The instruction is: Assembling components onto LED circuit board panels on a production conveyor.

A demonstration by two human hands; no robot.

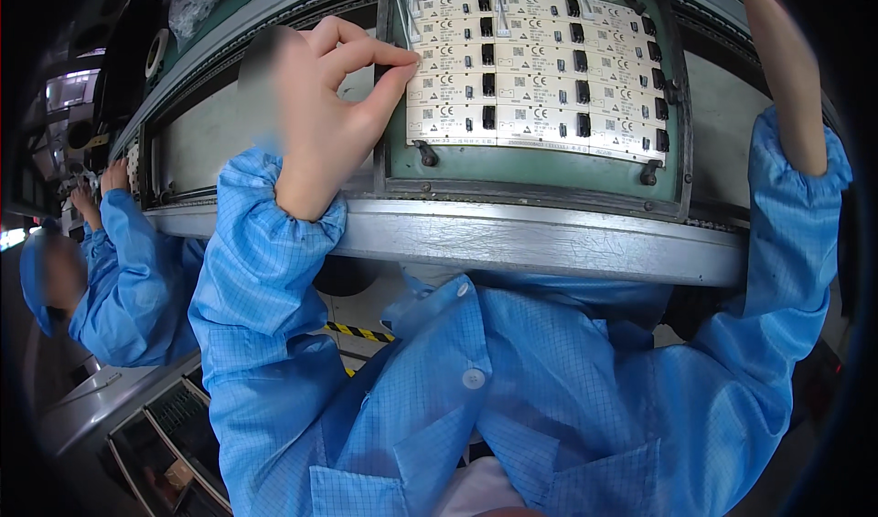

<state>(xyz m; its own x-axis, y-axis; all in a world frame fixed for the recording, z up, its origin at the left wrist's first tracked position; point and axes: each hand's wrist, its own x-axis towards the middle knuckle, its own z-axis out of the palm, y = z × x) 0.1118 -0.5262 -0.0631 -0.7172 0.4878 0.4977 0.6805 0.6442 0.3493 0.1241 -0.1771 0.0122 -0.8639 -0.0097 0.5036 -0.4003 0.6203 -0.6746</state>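
My left hand is at the left edge of a white circuit board panel. Thumb and index finger are pinched together beside the panel's left column; anything between them is too small to make out. Part of this hand is blurred. Rows of small black components stand on the panel, which lies on a green carrier plate. Thin white wires with small plugs hang over the panel's upper rows. On the right, my bare right forearm reaches up past the top edge, so the right hand is out of sight.
A metal rail runs along the near side of the conveyor line. Black clamps sit around the carrier plate. A co-worker in a blue smock works at the far left. Clear plastic wrapping lies at the upper left.
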